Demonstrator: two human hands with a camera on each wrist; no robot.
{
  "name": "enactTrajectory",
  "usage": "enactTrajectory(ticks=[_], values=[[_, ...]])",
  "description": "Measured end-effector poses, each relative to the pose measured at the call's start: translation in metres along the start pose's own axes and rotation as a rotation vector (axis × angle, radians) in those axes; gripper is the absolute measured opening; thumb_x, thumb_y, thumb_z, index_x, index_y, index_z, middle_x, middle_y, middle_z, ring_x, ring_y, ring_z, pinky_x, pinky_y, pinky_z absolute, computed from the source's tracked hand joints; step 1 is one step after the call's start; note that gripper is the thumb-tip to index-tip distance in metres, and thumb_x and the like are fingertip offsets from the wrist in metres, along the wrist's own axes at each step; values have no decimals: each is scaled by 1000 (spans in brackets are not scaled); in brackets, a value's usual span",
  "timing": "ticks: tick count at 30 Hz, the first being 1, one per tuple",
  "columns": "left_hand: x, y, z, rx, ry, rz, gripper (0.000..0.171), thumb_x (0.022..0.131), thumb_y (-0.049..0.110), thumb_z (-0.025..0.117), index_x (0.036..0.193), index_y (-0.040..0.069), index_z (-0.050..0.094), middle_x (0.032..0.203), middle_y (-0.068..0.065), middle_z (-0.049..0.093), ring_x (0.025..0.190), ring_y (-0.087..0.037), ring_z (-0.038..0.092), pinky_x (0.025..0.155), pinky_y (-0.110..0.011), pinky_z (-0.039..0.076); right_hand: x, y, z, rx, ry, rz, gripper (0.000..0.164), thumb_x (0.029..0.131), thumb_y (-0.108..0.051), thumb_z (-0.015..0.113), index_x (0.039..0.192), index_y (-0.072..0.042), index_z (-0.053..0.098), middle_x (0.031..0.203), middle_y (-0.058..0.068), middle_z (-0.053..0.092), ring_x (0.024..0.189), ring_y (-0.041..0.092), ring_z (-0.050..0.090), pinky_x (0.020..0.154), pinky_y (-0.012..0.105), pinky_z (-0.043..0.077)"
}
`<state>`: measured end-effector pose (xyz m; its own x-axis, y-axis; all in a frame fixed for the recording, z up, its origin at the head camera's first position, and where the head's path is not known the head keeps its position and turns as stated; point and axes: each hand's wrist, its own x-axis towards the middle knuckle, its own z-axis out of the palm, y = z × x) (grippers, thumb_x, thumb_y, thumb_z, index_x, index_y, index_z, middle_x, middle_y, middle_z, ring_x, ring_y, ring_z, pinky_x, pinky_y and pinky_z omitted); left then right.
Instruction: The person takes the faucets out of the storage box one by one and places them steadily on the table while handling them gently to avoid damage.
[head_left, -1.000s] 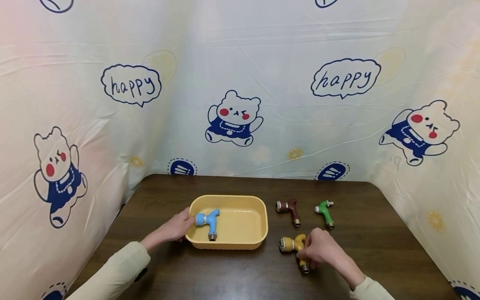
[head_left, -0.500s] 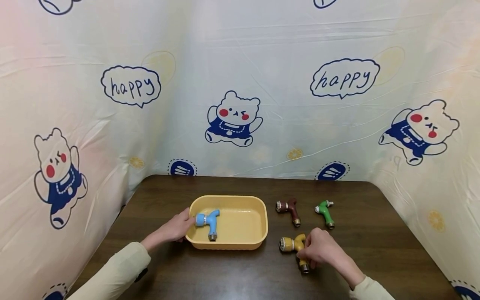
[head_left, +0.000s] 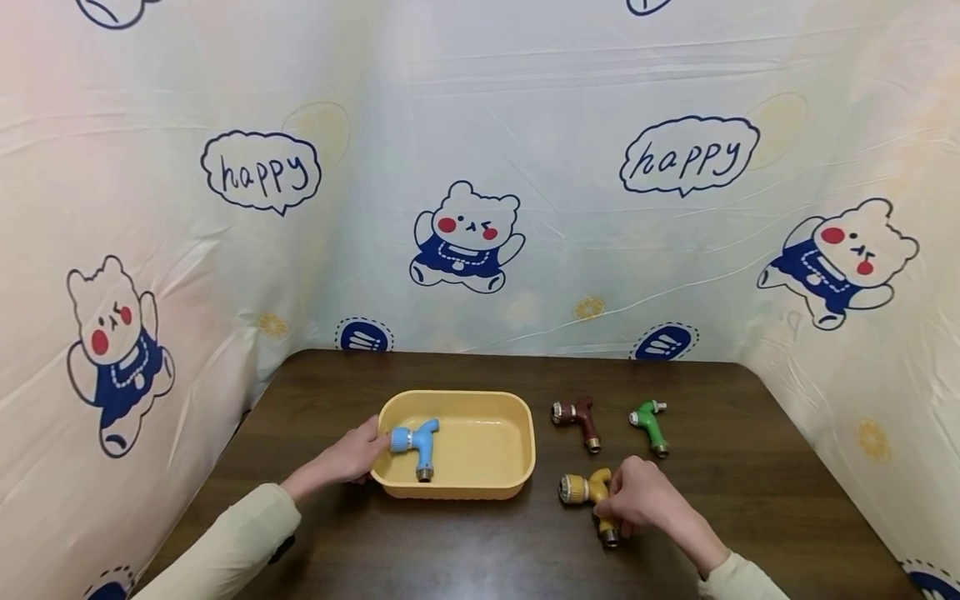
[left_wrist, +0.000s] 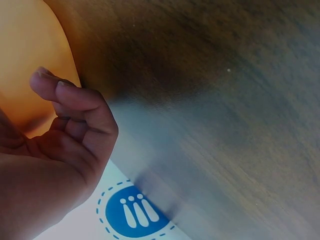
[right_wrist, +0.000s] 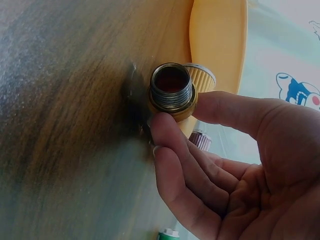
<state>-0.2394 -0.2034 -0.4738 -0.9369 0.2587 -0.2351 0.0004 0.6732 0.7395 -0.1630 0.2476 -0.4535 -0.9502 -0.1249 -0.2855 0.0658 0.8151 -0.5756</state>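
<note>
My left hand [head_left: 358, 450] grips the left rim of a yellow plastic basin [head_left: 480, 492], thumb at the edge. In the left wrist view its fingers [left_wrist: 80, 97] curl against the basin's outer side. A light blue tap [head_left: 425, 446] lies inside the basin, near that hand. To the right of the basin, my right hand [head_left: 643, 496] pinches a yellow tap [head_left: 576, 489] by its body, low over the table. Its threaded metal end [right_wrist: 172, 95] faces the camera in the right wrist view, thumb on one side and fingers on the other.
A dark red tap [head_left: 583, 421] and a green tap [head_left: 652, 429] lie on the brown wooden table [head_left: 465, 554], beyond the right hand. A pale curtain [head_left: 570, 233] printed with bears surrounds the table's back and sides.
</note>
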Motion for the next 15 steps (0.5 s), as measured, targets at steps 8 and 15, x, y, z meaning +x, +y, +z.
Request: enactTrajectory(ticks=[8, 15], values=[[0, 2, -1, 8, -2, -14, 38, 111, 19, 44, 140, -5, 42, 72, -12, 59, 48, -18, 50, 45, -29, 45, 1, -1, -1, -2, -1, 4, 29, 82, -17, 87, 61, -10, 68, 50, 1, 63, 45, 18, 64, 46, 32, 53], [-1, 2, 0, -3, -5, 4, 37, 111, 17, 45, 139, -7, 43, 71, -12, 59, 47, -18, 50, 44, -29, 44, 1, -1, 1, 3, -2, 1, 28, 82, -16, 87, 61, -10, 68, 50, 2, 63, 45, 18, 64, 45, 32, 53]])
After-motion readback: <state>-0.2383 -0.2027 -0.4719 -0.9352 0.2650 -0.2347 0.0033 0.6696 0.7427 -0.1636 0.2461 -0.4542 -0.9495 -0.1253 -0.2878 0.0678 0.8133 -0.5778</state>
